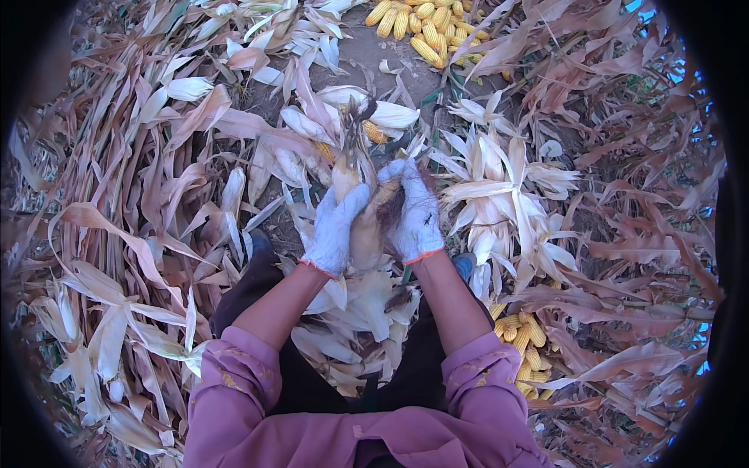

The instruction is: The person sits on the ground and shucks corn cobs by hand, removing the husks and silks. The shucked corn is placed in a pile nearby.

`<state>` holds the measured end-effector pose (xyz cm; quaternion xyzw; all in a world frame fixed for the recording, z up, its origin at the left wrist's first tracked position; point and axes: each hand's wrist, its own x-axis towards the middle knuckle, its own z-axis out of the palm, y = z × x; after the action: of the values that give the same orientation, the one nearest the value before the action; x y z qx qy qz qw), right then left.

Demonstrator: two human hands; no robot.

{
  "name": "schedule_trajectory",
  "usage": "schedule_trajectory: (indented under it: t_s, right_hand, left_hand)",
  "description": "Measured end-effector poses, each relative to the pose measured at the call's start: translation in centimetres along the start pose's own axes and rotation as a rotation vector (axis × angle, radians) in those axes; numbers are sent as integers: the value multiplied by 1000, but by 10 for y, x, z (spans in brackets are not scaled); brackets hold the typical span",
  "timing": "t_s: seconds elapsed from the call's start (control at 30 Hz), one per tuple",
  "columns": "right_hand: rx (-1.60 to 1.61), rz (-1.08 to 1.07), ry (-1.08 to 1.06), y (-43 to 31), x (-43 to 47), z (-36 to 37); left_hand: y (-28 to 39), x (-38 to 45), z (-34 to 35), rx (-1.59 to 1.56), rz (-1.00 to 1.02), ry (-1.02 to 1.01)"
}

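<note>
Both my hands wear white knit gloves with orange cuffs. My left hand [336, 228] holds an ear of corn in its dry husk [351, 172], its dark tip pointing away from me. My right hand [414, 213] is closed on a piece of loose husk [383, 193] and dark reddish corn silk beside the ear. Just beyond my hands lie more husked ears, with yellow kernels [374, 132] showing between the leaves. Stripped husks [366, 304] lie on the ground between my legs.
A pile of bare yellow cobs [433, 26] lies at the top, another [526, 351] by my right elbow. Dry corn stalks and leaves [134, 146] cover the left side, more [638, 251] the right. Empty husks [497, 193] lie right of my hands.
</note>
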<state>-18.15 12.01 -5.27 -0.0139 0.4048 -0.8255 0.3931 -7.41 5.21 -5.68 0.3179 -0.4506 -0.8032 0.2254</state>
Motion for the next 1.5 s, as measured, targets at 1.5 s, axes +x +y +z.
schedule_trajectory:
  t_s: [1.5]
  right_hand:
    - [-1058,-54,-315,54,-31,-25]
  left_hand:
    - [46,34,-46,-172,-3,-5]
